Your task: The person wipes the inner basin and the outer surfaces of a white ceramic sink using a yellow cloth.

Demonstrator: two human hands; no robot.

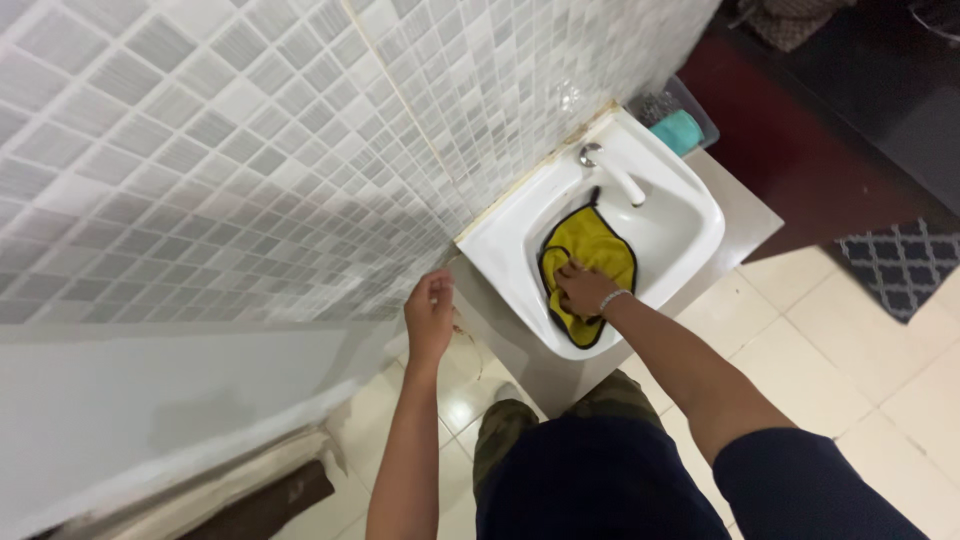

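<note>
A yellow cloth with a black edge (596, 247) lies spread inside a white wall-mounted basin (700, 225). My right hand (583, 287) is down in the basin, fingers pressed into and gripping the cloth; a thin bracelet sits on that wrist. My left hand (430, 315) hangs beside the basin's left end, close to the tiled wall, fingers loosely curled and holding nothing that I can see. A chrome and white tap (612, 172) stands at the basin's back edge, above the cloth.
A grey mosaic-tiled wall (250, 150) fills the left. A plastic tub with a teal item (678, 128) sits beyond the basin. Cream floor tiles (860, 340), a patterned dark mat (900, 262) at right, and a dark strip of wood (262, 505) lies at lower left.
</note>
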